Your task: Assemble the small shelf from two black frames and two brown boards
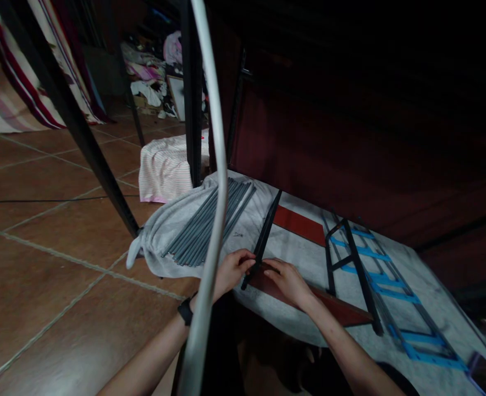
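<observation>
My left hand (233,268) pinches the near end of a long black metal bar (268,225) that runs away from me over a grey blanket (292,247). My right hand (289,281) rests on a reddish-brown board (329,307) lying on the blanket, its fingertips at the same end of the bar. A black band sits on my left wrist (185,311).
A bundle of several grey rods (210,223) lies on the blanket at the left. A black frame with blue strips (375,264) lies at the right. A pale curved pipe (210,209) crosses close in front. Black frame legs (73,121) stand on the brown tiled floor (53,231).
</observation>
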Motion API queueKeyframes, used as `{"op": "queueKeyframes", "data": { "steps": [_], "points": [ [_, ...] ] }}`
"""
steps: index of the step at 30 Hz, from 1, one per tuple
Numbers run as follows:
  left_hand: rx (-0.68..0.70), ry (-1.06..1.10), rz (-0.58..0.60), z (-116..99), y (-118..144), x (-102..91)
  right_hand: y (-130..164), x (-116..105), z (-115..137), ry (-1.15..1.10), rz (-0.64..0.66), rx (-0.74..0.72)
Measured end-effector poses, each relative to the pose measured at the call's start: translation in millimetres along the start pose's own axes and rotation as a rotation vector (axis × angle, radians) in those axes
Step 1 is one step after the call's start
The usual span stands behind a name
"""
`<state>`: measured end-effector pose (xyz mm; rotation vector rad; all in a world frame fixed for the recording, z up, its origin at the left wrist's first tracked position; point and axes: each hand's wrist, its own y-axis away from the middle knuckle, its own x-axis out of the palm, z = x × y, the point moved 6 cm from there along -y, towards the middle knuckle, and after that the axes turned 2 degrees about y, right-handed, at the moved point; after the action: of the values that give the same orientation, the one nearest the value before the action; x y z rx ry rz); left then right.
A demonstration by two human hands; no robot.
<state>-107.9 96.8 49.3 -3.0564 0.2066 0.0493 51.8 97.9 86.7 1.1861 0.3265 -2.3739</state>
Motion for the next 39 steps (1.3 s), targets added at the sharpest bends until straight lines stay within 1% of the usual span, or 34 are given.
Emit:
{"op": "queueKeyframes", "data": {
  "steps": [4, 8, 10, 13, 17, 19, 24, 27, 31, 35, 39],
  "points": [
    [-0.055, 0.131, -0.001, 8.7, -3.1, 0.9, -0.3, -0.1, -0.7, -0.043, -0.004, 0.006],
    [-0.014, 0.162, 0.024, 13.5, -5.9, 2.1, -0.9, 0.0, -5.0, -0.089, 0.002, 0.021],
    [0.014, 0.137, 0.035, 16.7, -7.2, 1.3, -1.5, 1.1, -9.1, -0.108, 0.009, 0.039],
    [0.058, 0.041, 0.039, 19.4, -8.1, -2.1, -2.8, 3.9, -14.7, -0.154, 0.021, 0.066],
    [0.158, -0.151, 0.063, 11.7, -6.1, -5.3, -3.6, 6.7, -18.8, -0.193, 0.014, 0.085],
    [0.193, -0.207, 0.071, 7.7, -4.6, -5.9, -3.6, 7.6, -19.5, -0.186, 0.019, 0.080],
    [0.204, -0.143, 0.059, 10.6, -4.8, -6.7, -3.3, 5.9, -20.4, -0.179, 0.030, 0.051],
    [0.209, -0.150, 0.057, 14.8, -5.9, -5.9, -3.4, 3.5, -18.3, -0.164, 0.044, 0.035],
    [0.227, -0.150, 0.055, 9.1, -4.6, -5.6, -4.1, 1.4, -14.2, -0.159, 0.051, 0.016],
    [0.302, -0.188, 0.077, -3.3, -2.1, -4.8, -4.7, 2.9, -15.2, -0.248, 0.059, 0.059],
    [0.326, -0.215, 0.093, 0.2, -4.4, -4.5, -3.8, 4.9, -15.6, -0.372, 0.088, 0.096]
  ]
}}
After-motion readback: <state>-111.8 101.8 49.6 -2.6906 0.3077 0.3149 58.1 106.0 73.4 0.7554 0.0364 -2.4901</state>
